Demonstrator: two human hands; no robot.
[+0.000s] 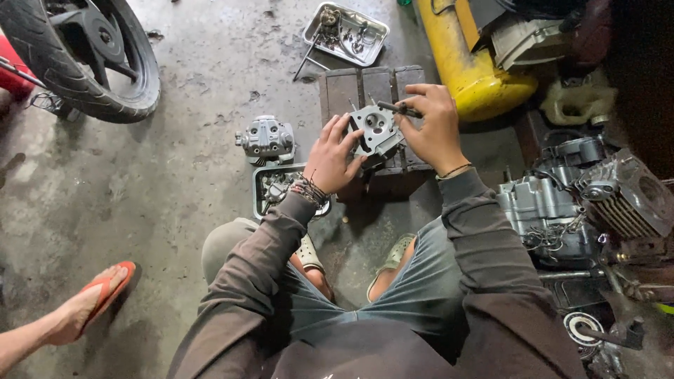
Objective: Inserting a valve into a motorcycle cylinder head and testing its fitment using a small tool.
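A grey metal cylinder head rests tilted on a dark wooden block in front of me. My left hand grips its left side, fingers wrapped over the edge. My right hand sits on the right side and pinches a thin dark tool that points at the top of the head. Both sleeves are dark grey, and there are beaded bands on my left wrist.
A grey engine cover and a small parts tray lie left of the block. A steel tray with tools sits farther back. A motorcycle wheel, yellow tank, engine parts and another person's sandalled foot surround me.
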